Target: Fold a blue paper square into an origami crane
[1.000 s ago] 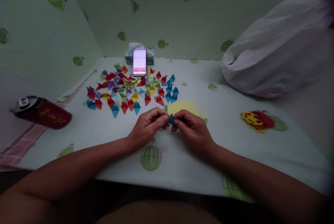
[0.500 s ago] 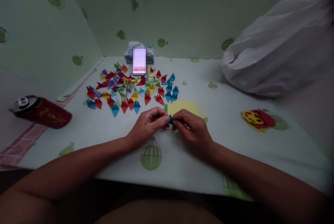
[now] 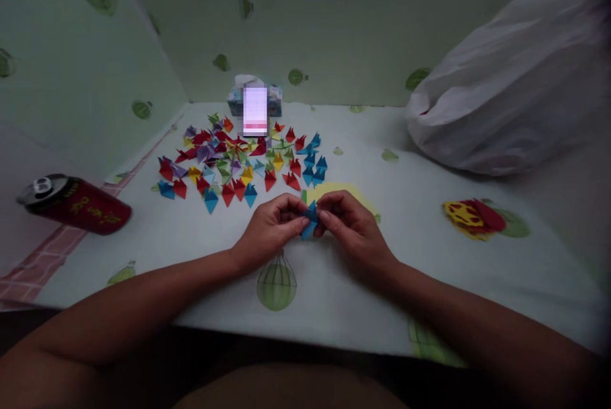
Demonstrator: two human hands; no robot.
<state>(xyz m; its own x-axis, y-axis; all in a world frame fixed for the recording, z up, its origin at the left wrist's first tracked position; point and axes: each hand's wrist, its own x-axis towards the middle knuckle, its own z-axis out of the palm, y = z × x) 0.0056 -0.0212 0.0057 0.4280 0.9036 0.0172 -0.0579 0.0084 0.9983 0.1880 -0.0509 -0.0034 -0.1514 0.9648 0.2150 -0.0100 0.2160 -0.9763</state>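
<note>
Between my two hands is a small blue origami paper, folded to a pointed shape. My left hand pinches its left side between thumb and fingers. On the right edge, the thumb and bent fingers of my right hand close on the same paper. Yellow paper sheets lie flat on the table just behind my hands, partly covered by them. Farther back and to the left, many folded paper figures in red, blue, yellow, green and purple are spread in a loose group.
A phone with a lit screen leans on a tissue box at the back. A dark red can stands at the left. To the right are a large white plastic bag and red and yellow cut-out pieces.
The blue origami paper has turned so that more of its face shows below my fingers. My right hand's fingers have shifted slightly up and opened a little around it.
</note>
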